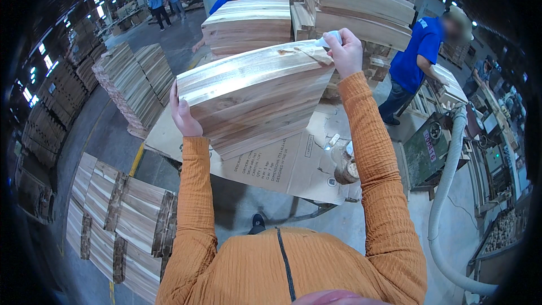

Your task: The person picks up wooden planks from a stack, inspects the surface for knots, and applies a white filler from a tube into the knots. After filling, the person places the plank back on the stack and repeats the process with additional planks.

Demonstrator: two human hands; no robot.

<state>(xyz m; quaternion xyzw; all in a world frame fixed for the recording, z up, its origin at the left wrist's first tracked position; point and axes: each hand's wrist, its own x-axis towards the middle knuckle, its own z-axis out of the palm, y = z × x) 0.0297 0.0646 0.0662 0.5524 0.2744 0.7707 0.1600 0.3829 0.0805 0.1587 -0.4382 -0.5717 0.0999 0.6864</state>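
Observation:
A stack of striped wooden panels lies in front of me, its pale top board catching the light. A dark knot and a crack-like line mark that board near its right end. At that far right corner my right hand is closed on a small light-blue object; my fingers hide much of it, so its kind is unclear. My left hand rests against the stack's left end, fingers stretched along the side and thumb toward the front. Under the stack, printed brown cardboard covers the table.
Small round containers stand at the table's right. Another panel stack and a masked person are beyond; taller wood piles rise behind. Panels lie at lower left. A person in blue works at right, near a grey hose.

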